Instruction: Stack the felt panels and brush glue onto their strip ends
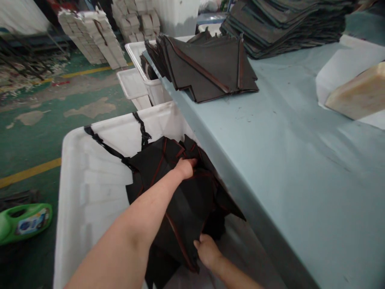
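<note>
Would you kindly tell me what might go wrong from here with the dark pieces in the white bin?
The dark pieces overlap unevenly beneath the left hand and beside the right hand, so some might fold or slip apart if pulled. The black strips hanging from the rim of the white bin reach close to them and could snag. The smaller stack sits at the edge of the table, so a bump might dislodge it.

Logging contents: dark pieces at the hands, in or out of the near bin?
In: the dark pieces lie inside the near bin, its walls showing behind and left.
</note>
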A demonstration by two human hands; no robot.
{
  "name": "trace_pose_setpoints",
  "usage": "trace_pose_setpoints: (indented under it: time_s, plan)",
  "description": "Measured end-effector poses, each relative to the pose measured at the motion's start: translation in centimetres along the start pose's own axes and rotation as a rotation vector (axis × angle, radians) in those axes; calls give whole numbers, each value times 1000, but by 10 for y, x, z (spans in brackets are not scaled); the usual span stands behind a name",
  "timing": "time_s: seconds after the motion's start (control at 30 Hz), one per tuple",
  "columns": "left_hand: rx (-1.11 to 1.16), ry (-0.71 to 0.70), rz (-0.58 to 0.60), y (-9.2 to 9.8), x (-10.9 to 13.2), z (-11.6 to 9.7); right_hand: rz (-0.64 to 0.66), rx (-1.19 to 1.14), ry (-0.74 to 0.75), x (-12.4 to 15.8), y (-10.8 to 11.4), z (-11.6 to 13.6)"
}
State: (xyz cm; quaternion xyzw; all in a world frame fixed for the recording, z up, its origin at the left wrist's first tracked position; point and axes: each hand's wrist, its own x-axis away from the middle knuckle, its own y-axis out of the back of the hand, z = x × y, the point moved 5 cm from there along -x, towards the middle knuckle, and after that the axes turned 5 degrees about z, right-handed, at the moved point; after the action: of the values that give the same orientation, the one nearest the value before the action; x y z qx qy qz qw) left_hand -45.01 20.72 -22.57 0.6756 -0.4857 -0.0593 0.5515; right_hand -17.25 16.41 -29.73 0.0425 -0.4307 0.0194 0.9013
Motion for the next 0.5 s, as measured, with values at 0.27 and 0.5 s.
trace_pose_setpoints:
  time_s: [0.27, 0.5]
  plan:
    - [-27, 146, -209, 98, 22, 77, -151, 95, 135, 9, 66, 65]
    - [-67, 345, -216, 47, 24, 89, -507, 49, 1, -11, 93, 45]
